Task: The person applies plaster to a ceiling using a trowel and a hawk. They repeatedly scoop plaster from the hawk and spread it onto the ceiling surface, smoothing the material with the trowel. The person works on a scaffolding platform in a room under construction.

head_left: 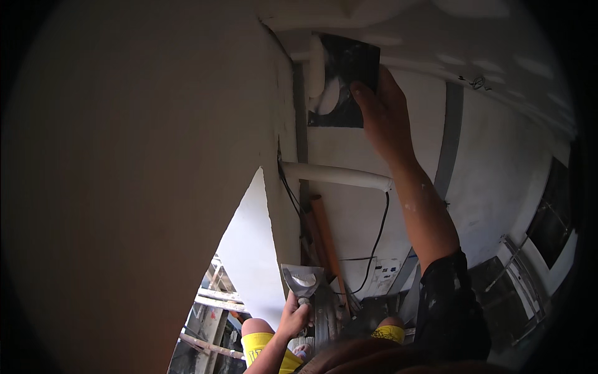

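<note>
My right hand (387, 115) is raised with its arm stretched up. Its fingers and thumb close on one edge of a dark, square, flat plastering blade (352, 68). White filler (316, 65) is heaped along the blade's left edge, with another patch lower on its face. This blade is near the upper wall corner; whether it touches the wall I cannot tell. Low in front of my body, my left hand (291, 319) is wrapped round the handle of a putty knife (309, 272). Some white filler lies on that knife's wide blade, which points upward.
A big plain wall (137, 143) takes up the left side. From the wall corner a pale pipe (339, 174) runs across, with a black cable (381, 230) hanging from it. Orange pipes (325, 234) lean below. At lower left, scaffold bars (221, 302) show past a bright opening.
</note>
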{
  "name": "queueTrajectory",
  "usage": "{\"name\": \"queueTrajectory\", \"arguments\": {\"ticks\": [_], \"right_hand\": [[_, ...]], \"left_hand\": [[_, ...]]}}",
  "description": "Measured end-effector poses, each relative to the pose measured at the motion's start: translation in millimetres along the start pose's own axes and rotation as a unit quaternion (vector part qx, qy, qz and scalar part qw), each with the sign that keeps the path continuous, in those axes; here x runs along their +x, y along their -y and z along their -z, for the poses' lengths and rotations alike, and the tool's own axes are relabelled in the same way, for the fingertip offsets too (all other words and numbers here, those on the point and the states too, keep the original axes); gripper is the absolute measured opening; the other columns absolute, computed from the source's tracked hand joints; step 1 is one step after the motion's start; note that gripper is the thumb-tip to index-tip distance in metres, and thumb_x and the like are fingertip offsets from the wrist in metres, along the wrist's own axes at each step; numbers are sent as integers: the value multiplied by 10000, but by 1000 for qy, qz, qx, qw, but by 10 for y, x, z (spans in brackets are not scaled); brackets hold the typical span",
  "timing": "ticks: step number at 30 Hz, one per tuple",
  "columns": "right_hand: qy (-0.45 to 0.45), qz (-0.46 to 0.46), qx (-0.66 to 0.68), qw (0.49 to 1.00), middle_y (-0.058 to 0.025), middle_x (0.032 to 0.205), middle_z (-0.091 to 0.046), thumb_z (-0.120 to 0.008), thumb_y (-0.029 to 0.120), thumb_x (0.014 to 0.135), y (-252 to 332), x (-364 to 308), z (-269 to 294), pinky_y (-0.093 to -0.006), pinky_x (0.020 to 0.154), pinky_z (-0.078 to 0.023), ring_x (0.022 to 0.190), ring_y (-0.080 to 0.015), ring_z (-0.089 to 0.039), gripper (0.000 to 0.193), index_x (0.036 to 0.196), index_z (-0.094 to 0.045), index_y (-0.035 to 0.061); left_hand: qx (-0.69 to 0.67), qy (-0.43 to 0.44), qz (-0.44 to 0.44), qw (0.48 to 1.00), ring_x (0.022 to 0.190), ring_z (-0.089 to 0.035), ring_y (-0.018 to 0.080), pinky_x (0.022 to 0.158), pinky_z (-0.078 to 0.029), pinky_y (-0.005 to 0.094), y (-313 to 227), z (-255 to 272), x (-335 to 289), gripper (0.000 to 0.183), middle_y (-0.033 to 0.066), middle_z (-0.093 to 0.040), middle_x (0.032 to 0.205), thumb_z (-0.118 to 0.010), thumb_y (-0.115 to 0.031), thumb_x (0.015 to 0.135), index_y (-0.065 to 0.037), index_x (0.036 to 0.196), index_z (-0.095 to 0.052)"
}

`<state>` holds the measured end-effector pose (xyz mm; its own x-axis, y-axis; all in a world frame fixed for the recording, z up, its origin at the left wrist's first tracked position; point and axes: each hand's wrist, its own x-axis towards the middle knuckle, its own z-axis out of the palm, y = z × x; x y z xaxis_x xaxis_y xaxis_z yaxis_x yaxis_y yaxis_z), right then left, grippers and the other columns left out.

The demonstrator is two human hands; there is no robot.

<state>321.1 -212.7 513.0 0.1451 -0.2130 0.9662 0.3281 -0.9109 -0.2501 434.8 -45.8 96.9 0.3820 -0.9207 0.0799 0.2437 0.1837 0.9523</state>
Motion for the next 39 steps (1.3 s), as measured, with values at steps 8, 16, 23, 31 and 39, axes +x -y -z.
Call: {"name": "queueTrajectory", "arguments": {"ticks": [8,16,23,31,39], "right_hand": [[-55,116,-233,964,-188,998,-715,-532,95,973,161,1370,-450,-383,725,-533,912,-312,-697,188,1111,-618,1],[-102,403,-506,756,-106,1389,-634,-513,64,956,-424,2142,-617,-449,1114,-409,1318,-294,-546,439,1386,-597,83],[-100,391,-528,747,-96,1470,-581,-532,112,960,-658,2438,-748,-477,1171,-355,1394,-284,-486,459,1414,-596,103],[-123,380,-558,727,-107,1453,-598,-544,127,952,-710,2539,-826,-486,1158,-363,1355,-301,-528,430,1370,-637,89],[-113,370,-592,707,-137,1457,-588,-540,126,958,-690,2637,-797,-500,1157,-362,1370,-307,-521,421,1363,-629,54]], "left_hand": [[-5,-10,61,998,586,-572,140,524,-480,279,329,137,-412,596,59,-600,826,-466,3,928,-105,1496,-319],[-40,22,94,994,558,-560,169,519,-483,297,258,147,-393,645,78,-574,748,-471,-8,935,-132,1535,-271],[-88,28,77,993,553,-553,182,514,-480,314,268,223,-395,650,88,-561,742,-447,22,919,-121,1524,-257],[-108,22,102,989,548,-539,182,521,-473,302,189,202,-412,625,91,-566,759,-443,21,913,-105,1505,-288],[-138,25,104,985,558,-548,173,509,-470,293,32,191,-439,583,79,-577,790,-466,5,925,-114,1478,-328]]}}
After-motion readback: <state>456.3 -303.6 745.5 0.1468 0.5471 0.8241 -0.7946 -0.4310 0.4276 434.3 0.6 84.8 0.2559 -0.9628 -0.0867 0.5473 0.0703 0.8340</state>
